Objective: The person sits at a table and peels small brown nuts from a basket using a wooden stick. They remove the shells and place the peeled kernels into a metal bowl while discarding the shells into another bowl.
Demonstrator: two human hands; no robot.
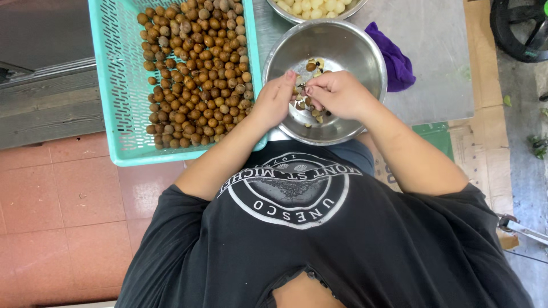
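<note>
A steel bowl (pixel 342 45) sits at the centre of the scene, just right of a turquoise plastic basket (pixel 117 85) filled with brown round fruits (pixel 194 74). Both hands meet over the near-left part of the bowl's interior, above a scatter of brown shell pieces and dark seeds (pixel 313 64) lying on the bowl floor.

The left hand (pixel 275 98) reaches in across the bowl's left rim, close beside the basket's right wall. Its fingers are curled inward and pressed together toward the right hand. The right hand (pixel 338 92) lies over the bowl's near side, fingers bent into a narrow pinch facing left. The fingertips of the two hands touch or nearly touch around a small piece of fruit (pixel 299 91), which is largely hidden between them; its exact condition cannot be determined.

At the far edge, a second steel bowl (pixel 285 12) holds pale peeled fruits (pixel 317 7). A purple cloth (pixel 394 60) lies just right of the central bowl on a grey metal surface (pixel 434 51). The floor at left is red tile (pixel 63 199).
</note>
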